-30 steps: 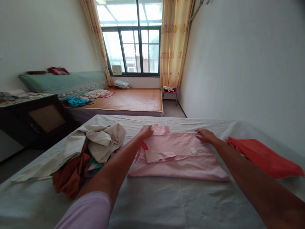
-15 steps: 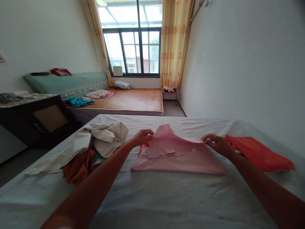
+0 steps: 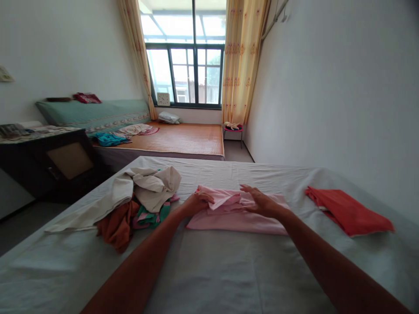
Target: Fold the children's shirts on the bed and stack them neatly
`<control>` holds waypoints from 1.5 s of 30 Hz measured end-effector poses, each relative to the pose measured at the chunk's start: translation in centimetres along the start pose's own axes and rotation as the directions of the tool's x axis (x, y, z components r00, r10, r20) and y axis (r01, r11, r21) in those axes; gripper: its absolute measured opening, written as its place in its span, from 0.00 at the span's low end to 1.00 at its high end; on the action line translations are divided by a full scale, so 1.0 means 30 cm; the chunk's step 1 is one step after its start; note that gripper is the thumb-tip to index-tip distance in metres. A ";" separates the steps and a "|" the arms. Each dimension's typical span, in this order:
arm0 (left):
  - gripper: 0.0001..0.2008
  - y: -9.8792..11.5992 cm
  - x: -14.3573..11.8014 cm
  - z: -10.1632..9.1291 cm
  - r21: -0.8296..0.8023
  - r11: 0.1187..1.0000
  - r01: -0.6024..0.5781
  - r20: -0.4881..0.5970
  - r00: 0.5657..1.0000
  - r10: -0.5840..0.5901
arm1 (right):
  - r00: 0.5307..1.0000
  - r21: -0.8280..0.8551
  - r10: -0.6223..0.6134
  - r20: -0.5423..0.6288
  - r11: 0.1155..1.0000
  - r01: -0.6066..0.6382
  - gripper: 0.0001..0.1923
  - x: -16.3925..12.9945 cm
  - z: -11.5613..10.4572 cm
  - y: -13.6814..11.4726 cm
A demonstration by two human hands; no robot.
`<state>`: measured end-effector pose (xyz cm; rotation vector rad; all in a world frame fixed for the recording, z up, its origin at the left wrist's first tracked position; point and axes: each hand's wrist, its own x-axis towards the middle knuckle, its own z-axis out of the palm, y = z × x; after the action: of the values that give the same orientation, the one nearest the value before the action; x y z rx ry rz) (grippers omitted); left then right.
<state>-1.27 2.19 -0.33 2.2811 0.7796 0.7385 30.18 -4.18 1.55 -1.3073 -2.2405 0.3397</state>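
A pink garment (image 3: 235,223), partly folded, lies flat on the pale bed sheet (image 3: 222,270) in front of me. My left hand (image 3: 199,203) pinches a layer of it near its far left corner. Over its right half is my right hand (image 3: 260,203), fingers spread and holding nothing; whether the fingertips touch the cloth I cannot tell. A folded-over flap shows between the hands.
Left of the garment is a loose heap with beige trousers (image 3: 153,185), a rust-brown cloth (image 3: 118,224) and a green-and-pink piece (image 3: 152,216). A folded red garment (image 3: 352,211) lies at the right. Beyond stand a dark cabinet (image 3: 39,161) and another bed (image 3: 193,137).
The raised upper edge of the pink garment has come down onto the rest. My right hand has let go of its right end and moved left, fingers opening.
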 end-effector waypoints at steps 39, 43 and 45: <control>0.18 -0.055 -0.003 -0.048 0.516 0.779 0.357 -0.322 0.923 -0.210 | 0.990 -0.239 -0.078 0.114 0.965 0.104 0.24 0.048 0.249 -0.115; 0.13 -0.027 0.011 -0.024 0.625 0.722 0.297 -0.275 0.949 -0.153 | 0.991 -0.234 -0.089 0.102 0.966 0.111 0.23 0.048 0.252 -0.114; 0.11 -0.011 0.017 -0.022 0.669 0.693 0.270 -0.255 0.959 -0.127 | 0.991 -0.231 -0.089 0.097 0.967 0.109 0.23 0.047 0.254 -0.112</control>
<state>-1.47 2.99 0.03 2.7301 1.6048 0.6229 22.95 -4.33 -2.83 -1.3128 -2.4695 0.0951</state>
